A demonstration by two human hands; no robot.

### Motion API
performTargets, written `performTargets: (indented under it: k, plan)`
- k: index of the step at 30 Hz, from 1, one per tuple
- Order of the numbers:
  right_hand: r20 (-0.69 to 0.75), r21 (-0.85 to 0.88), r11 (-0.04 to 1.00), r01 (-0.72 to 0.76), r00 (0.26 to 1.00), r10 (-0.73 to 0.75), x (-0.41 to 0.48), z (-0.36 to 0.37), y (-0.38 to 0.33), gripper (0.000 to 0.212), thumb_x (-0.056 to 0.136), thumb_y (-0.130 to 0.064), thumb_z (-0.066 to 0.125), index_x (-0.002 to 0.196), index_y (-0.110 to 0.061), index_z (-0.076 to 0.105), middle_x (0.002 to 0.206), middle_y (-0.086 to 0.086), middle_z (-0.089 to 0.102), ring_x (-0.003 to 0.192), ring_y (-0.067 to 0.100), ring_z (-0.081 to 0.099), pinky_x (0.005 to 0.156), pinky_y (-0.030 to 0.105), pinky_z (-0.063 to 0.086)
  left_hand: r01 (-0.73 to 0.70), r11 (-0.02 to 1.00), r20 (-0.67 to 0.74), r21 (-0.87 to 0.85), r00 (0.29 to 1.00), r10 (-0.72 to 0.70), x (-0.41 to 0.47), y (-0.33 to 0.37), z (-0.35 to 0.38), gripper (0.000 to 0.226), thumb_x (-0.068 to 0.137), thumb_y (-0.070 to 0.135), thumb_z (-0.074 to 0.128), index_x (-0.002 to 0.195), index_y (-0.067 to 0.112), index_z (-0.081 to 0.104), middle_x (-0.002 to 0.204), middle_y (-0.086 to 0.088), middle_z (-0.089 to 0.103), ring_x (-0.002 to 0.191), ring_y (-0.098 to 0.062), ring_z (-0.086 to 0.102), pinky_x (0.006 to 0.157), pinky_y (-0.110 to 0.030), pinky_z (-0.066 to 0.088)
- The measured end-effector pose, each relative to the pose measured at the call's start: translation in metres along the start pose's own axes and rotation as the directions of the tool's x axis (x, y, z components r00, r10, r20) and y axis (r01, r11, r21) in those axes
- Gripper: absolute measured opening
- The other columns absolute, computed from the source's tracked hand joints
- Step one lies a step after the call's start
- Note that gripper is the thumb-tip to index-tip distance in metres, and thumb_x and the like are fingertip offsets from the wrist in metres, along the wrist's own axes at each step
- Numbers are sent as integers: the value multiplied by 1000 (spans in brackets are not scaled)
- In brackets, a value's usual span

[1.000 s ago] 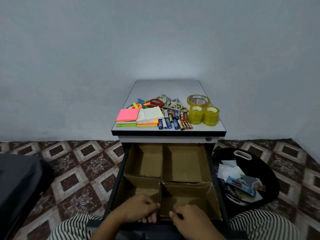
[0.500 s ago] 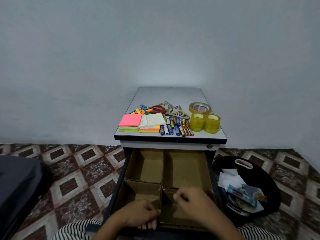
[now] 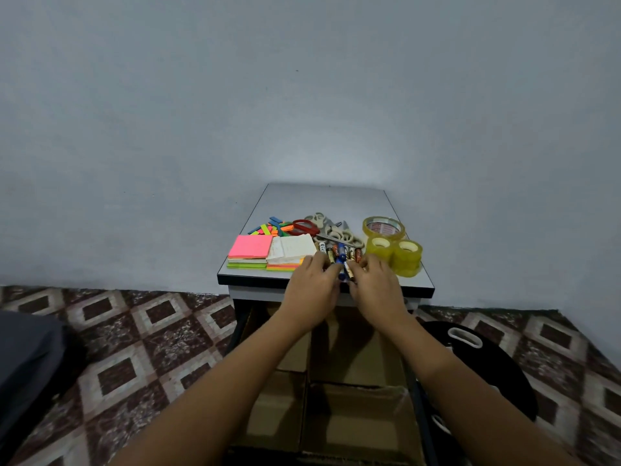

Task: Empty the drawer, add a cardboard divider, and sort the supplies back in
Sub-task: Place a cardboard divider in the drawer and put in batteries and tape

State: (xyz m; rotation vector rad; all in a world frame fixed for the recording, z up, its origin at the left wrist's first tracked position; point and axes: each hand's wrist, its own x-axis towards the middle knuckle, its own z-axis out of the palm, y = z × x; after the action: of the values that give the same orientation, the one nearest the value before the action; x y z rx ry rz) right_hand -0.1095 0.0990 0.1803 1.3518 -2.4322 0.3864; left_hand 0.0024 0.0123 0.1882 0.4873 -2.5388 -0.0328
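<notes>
Since the cardboard divider (image 3: 356, 387) already stands in the drawer (image 3: 416, 398) and its compartments show only bare cardboard, we judge the step in hand to be the first refill: the batteries (image 3: 339, 252).

Landmark: the battery row on the cabinet top (image 3: 322, 200).
- Left of the row: sticky notes (image 3: 250, 247). Behind it: scissors (image 3: 331, 230). Right of it: tape rolls (image 3: 406, 258), just beside.
- Below the row and toward us: the drawer, pulled out.

Hands: the left hand (image 3: 314, 285) closes on the row from its left, the right hand (image 3: 378, 285) from its right, both at the near ends. Fingers (image 3: 319, 262) of each are bent inward over the cells; a blue cell and a gold one are caught between the two hands. Whether any cell is off the surface we cannot tell.

Key relation: the cells lie side by side, long axes running away from us, so the fingers meet them across their short width (a squeeze from both sides should bunch them rather than roll them). Neither hand is clearly nearer. Loose round cells may slip off the front edge beside the row.
</notes>
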Motion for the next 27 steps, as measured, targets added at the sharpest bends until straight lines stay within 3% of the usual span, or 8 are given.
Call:
performTargets:
  k: [4, 8, 13, 16, 19, 22, 25, 27]
  plan:
    - [31, -63, 998, -2, 1000, 4, 0, 6, -2, 40, 95, -22, 47, 135, -16, 46, 135, 13, 41, 120, 30, 41, 91, 41, 44, 3, 981, 126, 196, 992, -28, 19, -2, 12, 51, 94, 25, 45, 142, 13, 35, 139, -18, 36, 120, -34, 38, 94, -40, 37]
    - [24, -50, 999, -8, 1000, 9, -4, 12, -1, 42, 94, -16, 50, 135, -14, 45, 132, 11, 45, 119, 28, 43, 91, 38, 44, -45, 965, 194, 258, 981, -7, 20, -5, 18, 45, 94, 23, 47, 138, 16, 40, 139, -14, 35, 123, -32, 34, 98, -40, 33]
    - [-84, -46, 999, -18, 996, 14, -5, 15, -1, 30, 74, -8, 74, 102, -10, 65, 98, 11, 64, 89, 30, 60, 64, 39, 49, -129, 936, 160, 327, 984, 80, 24, -5, 21, 45, 93, 21, 50, 136, 14, 40, 142, -12, 35, 127, -30, 34, 99, -40, 31]
    - [-125, 0, 1000, 0, 992, 0, -5, 17, 1, 24, 77, -9, 71, 99, -9, 65, 97, 11, 64, 88, 30, 59, 64, 40, 49, -177, 924, 151, 340, 980, 132, 25, -9, 23, 43, 94, 20, 48, 135, 14, 40, 141, -10, 38, 126, -29, 35, 98, -40, 31]
    - [-163, 31, 1000, 5, 987, 0, -6, 19, 2, 21, 81, -12, 68, 101, -9, 66, 98, 9, 65, 90, 29, 60, 66, 39, 47, -193, 935, 97, 296, 980, 172, 20, -14, 27, 36, 93, 17, 49, 128, 11, 50, 133, -11, 49, 121, -29, 45, 94, -41, 35]
    - [-199, 114, 993, 24, 980, -1, -6, 20, -1, 21, 84, -12, 64, 104, -7, 66, 97, 10, 65, 89, 29, 61, 67, 38, 48, -200, 953, 42, 228, 980, 195, 19, -16, 25, 28, 80, 9, 66, 107, 7, 63, 109, -14, 63, 99, -32, 60, 79, -41, 45]
    - [-226, 339, 941, 11, 972, 70, -8, 11, -6, 24, 92, -15, 57, 112, -3, 63, 105, 12, 61, 93, 25, 59, 73, 30, 47, -173, 981, -103, 89, 978, 181, 21, -19, 20, 19, 74, 6, 73, 91, 6, 66, 90, -13, 65, 78, -30, 62, 62, -37, 47]
    - [-208, 511, 859, -33, 965, 160, -12, 3, -13, 25, 95, -21, 53, 113, -4, 60, 108, 8, 56, 94, 18, 54, 75, 22, 41, -81, 990, -169, -112, 984, 61, 14, -19, 10, 11, 83, 10, 66, 94, 5, 66, 90, -12, 64, 79, -26, 59, 64, -36, 48]
